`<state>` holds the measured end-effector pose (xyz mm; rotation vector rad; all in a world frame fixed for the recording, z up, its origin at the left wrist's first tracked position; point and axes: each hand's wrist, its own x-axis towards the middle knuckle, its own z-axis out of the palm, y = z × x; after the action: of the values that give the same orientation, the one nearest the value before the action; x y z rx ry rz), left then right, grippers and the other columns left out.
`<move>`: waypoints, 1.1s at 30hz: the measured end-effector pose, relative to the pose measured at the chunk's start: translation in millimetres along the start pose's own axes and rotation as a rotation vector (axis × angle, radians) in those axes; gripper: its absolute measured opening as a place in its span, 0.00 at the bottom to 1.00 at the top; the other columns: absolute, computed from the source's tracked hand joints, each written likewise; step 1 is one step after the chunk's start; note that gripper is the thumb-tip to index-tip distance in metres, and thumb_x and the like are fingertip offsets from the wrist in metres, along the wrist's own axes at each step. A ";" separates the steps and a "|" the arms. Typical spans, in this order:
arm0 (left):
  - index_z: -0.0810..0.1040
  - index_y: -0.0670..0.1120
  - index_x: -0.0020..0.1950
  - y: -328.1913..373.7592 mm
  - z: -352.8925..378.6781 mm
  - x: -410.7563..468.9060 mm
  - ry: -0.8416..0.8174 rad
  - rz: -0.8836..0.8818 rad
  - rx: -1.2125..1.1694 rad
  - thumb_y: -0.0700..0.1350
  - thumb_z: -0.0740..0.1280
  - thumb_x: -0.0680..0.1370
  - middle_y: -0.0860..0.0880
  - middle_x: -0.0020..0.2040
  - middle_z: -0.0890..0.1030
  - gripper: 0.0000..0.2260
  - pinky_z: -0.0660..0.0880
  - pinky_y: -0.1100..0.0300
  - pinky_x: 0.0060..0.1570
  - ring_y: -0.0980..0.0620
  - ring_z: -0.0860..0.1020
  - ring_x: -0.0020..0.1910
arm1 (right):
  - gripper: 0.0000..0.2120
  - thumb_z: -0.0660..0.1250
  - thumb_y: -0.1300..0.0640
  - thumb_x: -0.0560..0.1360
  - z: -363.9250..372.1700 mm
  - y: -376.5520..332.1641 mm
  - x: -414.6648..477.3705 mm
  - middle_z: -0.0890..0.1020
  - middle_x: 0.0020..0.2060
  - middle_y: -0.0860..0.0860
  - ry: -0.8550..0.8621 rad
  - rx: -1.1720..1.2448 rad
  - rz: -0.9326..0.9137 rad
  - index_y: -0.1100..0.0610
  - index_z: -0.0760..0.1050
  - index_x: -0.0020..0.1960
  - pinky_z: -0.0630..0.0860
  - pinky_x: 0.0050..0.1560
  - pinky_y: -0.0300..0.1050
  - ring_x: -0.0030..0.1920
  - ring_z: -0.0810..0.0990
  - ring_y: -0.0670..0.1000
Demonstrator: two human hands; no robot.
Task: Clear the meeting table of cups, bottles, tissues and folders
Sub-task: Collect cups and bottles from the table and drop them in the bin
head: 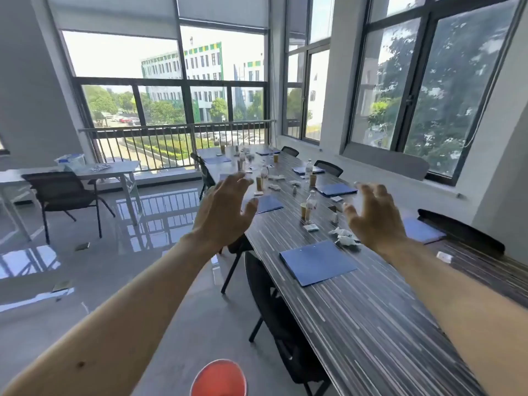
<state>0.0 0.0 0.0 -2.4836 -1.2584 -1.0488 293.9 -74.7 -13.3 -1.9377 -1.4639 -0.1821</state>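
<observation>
A long dark striped meeting table [371, 324] runs away from me on the right. A blue folder [317, 262] lies nearest, with crumpled tissues [344, 237] just beyond it. Farther on stand a clear bottle [311, 207] and a paper cup [303, 210], then more blue folders [336, 189], cups [313, 180] and bottles [308, 167]. My left hand [223, 212] is raised over the table's left edge, fingers spread, holding nothing. My right hand [374, 217] hovers above the table past the tissues, open and empty too.
Black chairs [274, 310] are pushed in along both sides of the table. A white side table [111, 170] with a black chair [61, 192] stands at the left by the railing. A red round object [218, 378] sits at the bottom edge. Glossy floor lies to the left.
</observation>
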 end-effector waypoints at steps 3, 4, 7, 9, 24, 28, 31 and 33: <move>0.72 0.46 0.71 -52.2 8.4 -6.1 -0.040 -0.040 -0.111 0.51 0.66 0.80 0.46 0.69 0.76 0.20 0.77 0.47 0.61 0.45 0.77 0.63 | 0.25 0.64 0.54 0.80 40.3 -20.4 1.9 0.68 0.72 0.60 -0.020 0.161 0.101 0.56 0.66 0.75 0.66 0.68 0.52 0.68 0.71 0.60; 0.71 0.47 0.72 -75.0 12.6 -10.4 -0.079 -0.078 -0.136 0.51 0.66 0.80 0.46 0.69 0.76 0.21 0.75 0.47 0.62 0.46 0.76 0.65 | 0.24 0.64 0.55 0.79 57.4 -30.7 1.5 0.69 0.71 0.60 -0.036 0.195 0.139 0.56 0.67 0.75 0.67 0.65 0.49 0.64 0.72 0.58; 0.70 0.49 0.74 -129.5 22.4 -16.8 -0.151 -0.170 -0.255 0.51 0.66 0.81 0.46 0.70 0.75 0.22 0.72 0.49 0.63 0.46 0.74 0.66 | 0.22 0.64 0.57 0.78 99.4 -57.5 3.3 0.72 0.64 0.60 -0.032 0.259 0.228 0.57 0.70 0.72 0.65 0.56 0.45 0.53 0.70 0.53; 0.70 0.49 0.74 -168.9 26.9 -20.0 -0.169 -0.216 -0.324 0.50 0.66 0.81 0.46 0.70 0.75 0.22 0.71 0.53 0.61 0.47 0.74 0.65 | 0.21 0.65 0.57 0.78 130.2 -77.9 6.5 0.72 0.63 0.59 -0.027 0.271 0.270 0.56 0.71 0.71 0.67 0.57 0.46 0.54 0.71 0.53; 0.71 0.51 0.74 -354.1 127.2 -5.7 -0.345 -0.232 -0.492 0.48 0.65 0.81 0.52 0.72 0.72 0.20 0.63 0.63 0.64 0.53 0.70 0.70 | 0.23 0.64 0.50 0.80 315.1 -128.2 30.2 0.73 0.71 0.53 0.004 0.391 0.632 0.54 0.69 0.73 0.71 0.58 0.48 0.68 0.74 0.53; 0.71 0.52 0.73 -386.9 175.3 26.3 -0.386 -0.226 -0.539 0.48 0.66 0.81 0.55 0.72 0.72 0.20 0.63 0.63 0.63 0.55 0.69 0.70 | 0.22 0.64 0.50 0.80 372.6 -127.0 57.5 0.74 0.70 0.52 0.015 0.391 0.651 0.52 0.70 0.73 0.73 0.63 0.50 0.67 0.75 0.52; 0.71 0.52 0.73 -415.7 215.3 56.6 -0.444 -0.217 -0.553 0.47 0.66 0.81 0.58 0.72 0.71 0.20 0.62 0.65 0.63 0.57 0.69 0.70 | 0.20 0.64 0.51 0.81 418.7 -121.3 84.4 0.73 0.70 0.51 -0.006 0.411 0.668 0.52 0.69 0.73 0.71 0.61 0.46 0.68 0.74 0.50; 0.71 0.53 0.73 -433.2 235.0 80.2 -0.485 -0.195 -0.557 0.47 0.66 0.81 0.60 0.71 0.70 0.20 0.62 0.66 0.64 0.59 0.68 0.70 | 0.20 0.63 0.51 0.81 439.7 -121.4 104.6 0.72 0.69 0.51 -0.027 0.415 0.685 0.52 0.70 0.72 0.68 0.60 0.44 0.65 0.73 0.47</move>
<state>-176.3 427.0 -189.7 -3.2425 -1.5264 -0.9742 97.3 285.3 -238.6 -1.9632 -0.7042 0.4246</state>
